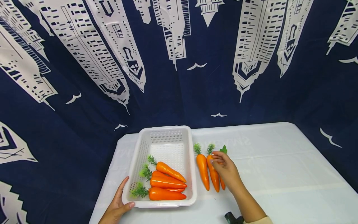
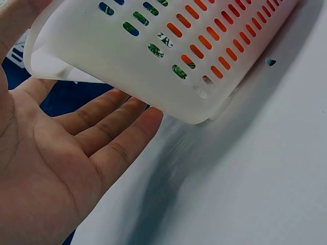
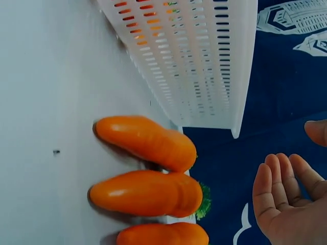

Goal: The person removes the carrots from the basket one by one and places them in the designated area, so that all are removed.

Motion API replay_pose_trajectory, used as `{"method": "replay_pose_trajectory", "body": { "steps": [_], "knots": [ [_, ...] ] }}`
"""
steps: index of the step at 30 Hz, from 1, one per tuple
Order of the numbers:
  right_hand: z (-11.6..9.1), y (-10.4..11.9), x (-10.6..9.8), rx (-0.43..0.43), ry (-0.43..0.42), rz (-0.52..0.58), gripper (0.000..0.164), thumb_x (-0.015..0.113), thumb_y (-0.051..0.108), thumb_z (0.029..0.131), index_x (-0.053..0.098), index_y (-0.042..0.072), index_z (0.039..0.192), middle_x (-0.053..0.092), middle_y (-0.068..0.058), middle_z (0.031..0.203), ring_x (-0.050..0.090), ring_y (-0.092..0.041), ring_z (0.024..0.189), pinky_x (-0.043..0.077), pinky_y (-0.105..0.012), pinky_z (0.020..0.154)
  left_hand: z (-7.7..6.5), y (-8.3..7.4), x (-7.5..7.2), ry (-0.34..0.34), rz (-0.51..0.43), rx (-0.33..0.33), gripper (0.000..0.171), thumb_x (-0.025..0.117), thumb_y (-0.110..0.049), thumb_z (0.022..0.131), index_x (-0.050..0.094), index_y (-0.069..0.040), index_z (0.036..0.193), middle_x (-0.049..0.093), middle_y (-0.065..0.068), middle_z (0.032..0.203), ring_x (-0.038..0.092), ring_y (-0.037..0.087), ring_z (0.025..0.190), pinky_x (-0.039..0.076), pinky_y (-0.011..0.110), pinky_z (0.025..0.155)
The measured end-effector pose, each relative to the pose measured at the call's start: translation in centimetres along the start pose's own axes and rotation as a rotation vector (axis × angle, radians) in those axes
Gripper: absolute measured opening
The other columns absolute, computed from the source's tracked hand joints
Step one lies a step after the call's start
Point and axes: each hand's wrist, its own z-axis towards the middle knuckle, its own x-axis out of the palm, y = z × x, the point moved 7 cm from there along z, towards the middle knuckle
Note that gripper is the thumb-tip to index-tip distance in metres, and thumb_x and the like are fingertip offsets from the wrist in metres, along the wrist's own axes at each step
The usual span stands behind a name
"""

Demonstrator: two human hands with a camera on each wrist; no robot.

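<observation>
A white plastic basket [image 1: 193, 177] stands at the left of the table, with several orange carrots [image 1: 167, 181] lying across its near half, their green tops leftward. My left hand [image 1: 116, 207] rests at the near left corner, thumb at the front rim. In the left wrist view its fingers [image 2: 120, 132] reach straight to the basket's outer wall. Right of the basket, three more carrots [image 1: 202, 171] lie side by side on the cloth. Over the middle and right ones hovers my right hand [image 1: 227, 169]; the right wrist view shows its fingers loosely bent with nothing in them.
White cloth [image 1: 279, 168] covers the table, which stretches away to the right. Behind it hangs a dark blue curtain [image 1: 179, 93] printed with white buildings and birds. A small black object [image 1: 233, 218] shows beside the right forearm at the near edge.
</observation>
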Motion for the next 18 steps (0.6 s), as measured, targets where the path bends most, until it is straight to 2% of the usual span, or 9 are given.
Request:
{"method": "replay_pose_trajectory", "body": {
  "steps": [5,12,18],
  "knots": [
    [-0.2,0.6,0.7,-0.025,0.025,0.002,0.036,0.063,0.026,0.1,0.059,0.017,0.135,0.061,-0.007,0.13,0.06,-0.019,0.114,0.049,-0.02,0.094,0.1,0.1,-0.1,0.0,-0.001,0.005,0.101,0.065,-0.005,0.094,-0.005,-0.031,0.163,-0.019,0.012,0.164,0.041,-0.014,0.121,0.047,0.02,0.097],
    [-0.5,1.4,1.4,-0.037,0.042,0.023,0.034,0.066,0.025,0.099,0.061,0.017,0.132,0.062,-0.013,0.128,0.061,-0.019,0.113,0.05,-0.018,0.093,0.1,0.1,0.0,0.012,-0.011,0.007,0.101,0.064,-0.005,0.094,-0.005,-0.031,0.163,-0.018,0.012,0.163,0.042,-0.013,0.122,0.048,0.021,0.097],
    [-0.8,1.5,2.0,-0.03,0.064,0.025,0.036,0.065,0.021,0.099,0.059,0.011,0.134,0.064,-0.013,0.124,0.061,-0.02,0.112,0.049,-0.017,0.093,0.0,0.1,0.1,0.01,-0.01,0.004,0.1,0.064,-0.005,0.095,-0.006,-0.032,0.163,-0.018,0.012,0.163,0.042,-0.012,0.122,0.048,0.021,0.097]
  ]
}}
